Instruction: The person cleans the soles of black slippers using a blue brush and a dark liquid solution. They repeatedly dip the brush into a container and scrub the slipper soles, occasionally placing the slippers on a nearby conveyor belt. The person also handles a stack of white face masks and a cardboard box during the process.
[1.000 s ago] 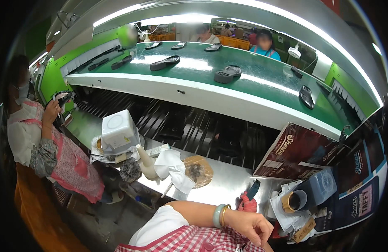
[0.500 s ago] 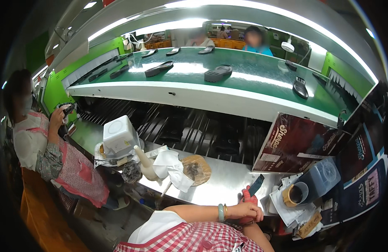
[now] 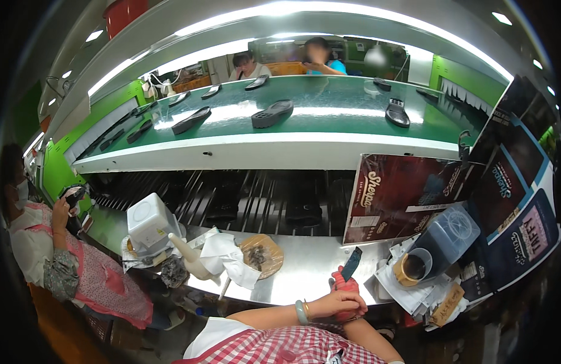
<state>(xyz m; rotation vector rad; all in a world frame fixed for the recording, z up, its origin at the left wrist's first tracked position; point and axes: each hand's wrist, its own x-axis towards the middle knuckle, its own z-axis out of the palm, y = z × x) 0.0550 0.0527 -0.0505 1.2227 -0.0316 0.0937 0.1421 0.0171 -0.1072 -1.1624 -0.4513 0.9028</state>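
Observation:
My bare left hand (image 3: 335, 304), with a jade and a gold-coloured bangle at its wrist, lies across my right wrist. Its fingers curl over the cuff of a red glove (image 3: 342, 315). That glove covers my right hand (image 3: 346, 283), which is closed around a flat, dark blue-black strip (image 3: 351, 264) that sticks up past the fingers. What kind of strip it is, I cannot make out. Both hands are at the near edge of the metal worktop (image 3: 305, 276), and my left hand partly hides the right palm.
Shoe soles (image 3: 272, 114) lie on a green conveyor (image 3: 329, 130); dark shoe uppers (image 3: 303, 206) rest on rods below. Left are a white box (image 3: 148, 219), cloth (image 3: 221, 253) and round board (image 3: 271, 255). Right are cardboard (image 3: 408, 200) and a cup (image 3: 414, 267). A co-worker (image 3: 68, 255) holds a shoe.
The whole view has shifted, so the bench and conveyor appear farther left. My hands keep the same hold on each other, and the strip now stands more upright.

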